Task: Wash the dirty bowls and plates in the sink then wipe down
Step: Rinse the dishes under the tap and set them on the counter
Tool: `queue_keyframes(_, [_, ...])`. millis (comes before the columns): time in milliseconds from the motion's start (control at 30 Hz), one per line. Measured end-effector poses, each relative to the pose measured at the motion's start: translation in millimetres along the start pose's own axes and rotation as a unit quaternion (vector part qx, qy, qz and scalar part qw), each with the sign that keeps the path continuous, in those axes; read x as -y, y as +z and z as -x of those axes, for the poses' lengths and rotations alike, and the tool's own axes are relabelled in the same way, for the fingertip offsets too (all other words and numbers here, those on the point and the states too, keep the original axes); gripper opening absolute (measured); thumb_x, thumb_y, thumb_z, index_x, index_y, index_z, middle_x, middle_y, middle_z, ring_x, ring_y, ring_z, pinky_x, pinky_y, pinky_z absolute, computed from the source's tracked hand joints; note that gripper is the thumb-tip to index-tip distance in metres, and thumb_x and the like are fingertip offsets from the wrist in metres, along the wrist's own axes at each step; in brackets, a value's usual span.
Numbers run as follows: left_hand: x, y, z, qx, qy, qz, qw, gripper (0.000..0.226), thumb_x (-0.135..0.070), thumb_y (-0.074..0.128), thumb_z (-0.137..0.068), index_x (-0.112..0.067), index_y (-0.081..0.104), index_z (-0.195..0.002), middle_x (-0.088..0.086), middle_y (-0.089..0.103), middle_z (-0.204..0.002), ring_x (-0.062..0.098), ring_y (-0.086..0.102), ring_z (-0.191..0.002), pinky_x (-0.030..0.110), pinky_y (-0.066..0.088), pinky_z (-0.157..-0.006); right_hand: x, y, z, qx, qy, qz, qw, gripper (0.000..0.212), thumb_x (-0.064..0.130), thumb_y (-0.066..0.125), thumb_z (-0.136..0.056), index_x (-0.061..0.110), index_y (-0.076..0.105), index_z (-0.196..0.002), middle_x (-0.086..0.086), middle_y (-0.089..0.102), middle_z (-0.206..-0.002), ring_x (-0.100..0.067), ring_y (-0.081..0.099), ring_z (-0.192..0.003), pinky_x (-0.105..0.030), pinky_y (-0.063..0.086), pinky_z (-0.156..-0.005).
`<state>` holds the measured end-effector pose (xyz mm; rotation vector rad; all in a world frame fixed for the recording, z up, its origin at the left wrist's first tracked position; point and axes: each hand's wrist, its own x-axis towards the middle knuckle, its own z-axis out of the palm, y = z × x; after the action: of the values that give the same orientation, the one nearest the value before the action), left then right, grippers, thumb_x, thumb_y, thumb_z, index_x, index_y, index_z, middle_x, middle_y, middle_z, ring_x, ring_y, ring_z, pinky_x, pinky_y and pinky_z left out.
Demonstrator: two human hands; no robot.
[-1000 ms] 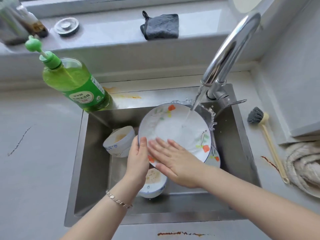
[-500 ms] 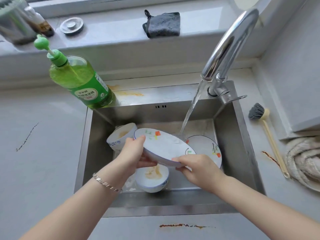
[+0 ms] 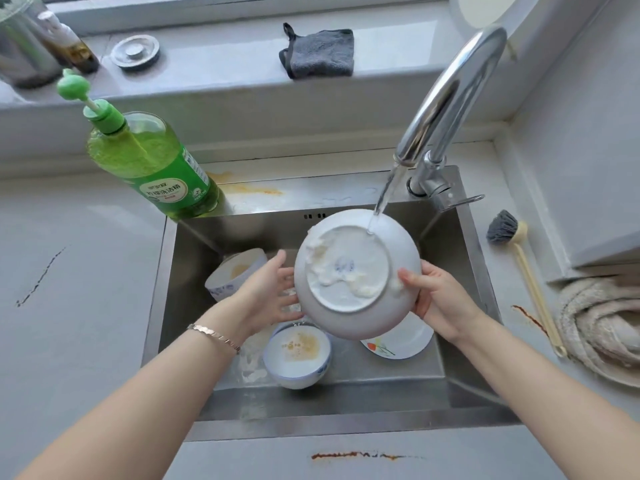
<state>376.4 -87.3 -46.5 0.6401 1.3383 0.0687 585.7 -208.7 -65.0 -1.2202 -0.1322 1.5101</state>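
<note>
Upturned plate (image 3: pixel 356 275): white underside, small blue mark at centre, white foam patches. Second plate (image 3: pixel 401 342): white, orange-red flower with green stems near rim. Near bowl (image 3: pixel 298 355): white, blue pattern outside, yellow-brown smear within. Far bowl (image 3: pixel 233 273): same white and blue, yellowish inside. Soap bottle (image 3: pixel 156 168): green liquid, green pump, green-and-white label. Cloth (image 3: pixel 320 53): dark grey. Brush (image 3: pixel 502 231): grey bristles, cream handle. Sink (image 3: pixel 346 410): steel grey. Counter (image 3: pixel 69 306): pale grey, reddish-brown streaks
</note>
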Motion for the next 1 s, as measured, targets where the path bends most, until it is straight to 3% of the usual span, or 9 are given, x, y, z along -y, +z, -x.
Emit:
queue_keyframes(67, [-4.5, 7.3, -3.7, 0.031, 0.012, 0.002, 0.999, 0.038, -0.048, 0.041, -0.095, -0.018, 0.061, -0.105, 0.001, 0.062, -0.095, 0.019, 0.06, -0.083, 0.035, 0.052, -0.074, 4.8, -9.4, 0.2, 0.011, 0.004, -0.015, 1.0, 0.056, 0.021, 0.083, -0.054, 0.01, 0.062, -0.104, -0.002, 0.073, -0.083, -0.012, 0.068, -0.069, -0.022, 0.054, -0.052])
queue_keyframes(167, [-14.1, 21.0, -5.8, 0.042, 0.034, 0.0, 0.999, 0.02, -0.032, 0.054, -0.092, -0.017, 0.061, -0.101, -0.001, 0.064, -0.083, 0.016, 0.063, -0.07, 0.029, 0.056, -0.057, 13.7, -22.3, 0.9, 0.008, -0.007, -0.003, 1.0, 0.043, 0.01, 0.061, -0.078, 0.015, 0.052, -0.12, -0.001, 0.069, -0.087, -0.009, 0.066, -0.06, -0.019, 0.047, -0.041])
queue_keyframes(300, [-21.8, 36.1, -11.7, 0.022, 0.07, -0.056, 0.996, 0.024, -0.017, 0.066, -0.085, -0.017, 0.058, -0.108, 0.002, 0.067, -0.098, 0.018, 0.065, -0.079, 0.034, 0.058, -0.064, 22.1, -35.6, 0.2, 0.008, -0.005, 0.048, 0.999, 0.05, 0.014, 0.057, -0.076, 0.022, 0.05, -0.124, 0.0, 0.067, -0.099, -0.013, 0.067, -0.074, -0.024, 0.05, -0.047])
queue_keyframes(400, [-24.1, 45.4, -15.9, 0.0, 0.103, -0.086, 0.991, 0.037, -0.014, 0.072, -0.08, -0.017, 0.055, -0.112, 0.006, 0.064, -0.112, 0.019, 0.065, -0.087, 0.032, 0.058, -0.06, 21.7, -40.8, -1.9, -0.047, 0.012, 0.125, 0.991, 0.055, 0.024, 0.065, -0.074, 0.024, 0.048, -0.127, 0.0, 0.066, -0.103, -0.016, 0.065, -0.075, -0.027, 0.051, -0.049])
queue_keyframes(500, [-23.8, 47.8, -17.0, -0.03, 0.139, -0.11, 0.984, 0.044, -0.014, 0.078, -0.074, -0.019, 0.052, -0.109, 0.007, 0.061, -0.114, 0.023, 0.064, -0.098, 0.037, 0.058, -0.067, 21.5, -41.8, -6.2, -0.088, 0.021, 0.176, 0.98, 0.049, 0.02, 0.067, -0.08, 0.024, 0.048, -0.125, -0.003, 0.066, -0.108, -0.022, 0.065, -0.082, -0.031, 0.054, -0.053])
queue_keyframes(700, [-19.0, 12.2, -11.0, -0.075, 0.154, -0.088, 0.981, 0.044, -0.018, 0.078, -0.074, -0.015, 0.054, -0.111, 0.01, 0.062, -0.114, 0.024, 0.066, -0.093, 0.031, 0.057, -0.057, 22.7, -11.3, -31.7, -0.063, 0.022, 0.241, 0.968, 0.03, 0.017, 0.07, -0.08, 0.025, 0.059, -0.107, -0.005, 0.067, -0.111, -0.025, 0.067, -0.094, -0.042, 0.058, -0.068])
queue_keyframes(800, [-15.4, -14.9, -5.3, -0.102, 0.14, -0.055, 0.983, 0.041, -0.018, 0.075, -0.077, -0.016, 0.053, -0.111, 0.011, 0.063, -0.114, 0.025, 0.066, -0.095, 0.033, 0.058, -0.063, 19.5, 16.3, -47.1, -0.033, 0.026, 0.283, 0.958, 0.033, 0.02, 0.072, -0.078, 0.021, 0.059, -0.109, -0.004, 0.067, -0.11, -0.026, 0.067, -0.097, -0.05, 0.056, -0.076])
queue_keyframes(900, [-8.8, -38.3, 1.5, -0.121, 0.13, -0.027, 0.984, 0.045, -0.017, 0.074, -0.078, -0.013, 0.052, -0.117, 0.013, 0.064, -0.115, 0.027, 0.066, -0.096, 0.04, 0.057, -0.072, 13.6, 41.1, -57.6, -0.017, 0.034, 0.311, 0.95, 0.037, 0.021, 0.075, -0.076, 0.02, 0.059, -0.109, -0.004, 0.067, -0.107, -0.024, 0.067, -0.094, -0.051, 0.056, -0.076])
queue_keyframes(1000, [-1.5, -51.9, 8.6, -0.122, 0.119, -0.023, 0.985, 0.05, -0.018, 0.074, -0.077, -0.012, 0.05, -0.121, 0.014, 0.065, -0.113, 0.025, 0.067, -0.088, 0.035, 0.058, -0.064, 6.9, 51.0, -57.8, 0.004, 0.045, 0.324, 0.945, 0.041, 0.022, 0.076, -0.074, 0.017, 0.06, -0.112, -0.003, 0.069, -0.103, -0.019, 0.068, -0.085, -0.045, 0.059, -0.071])
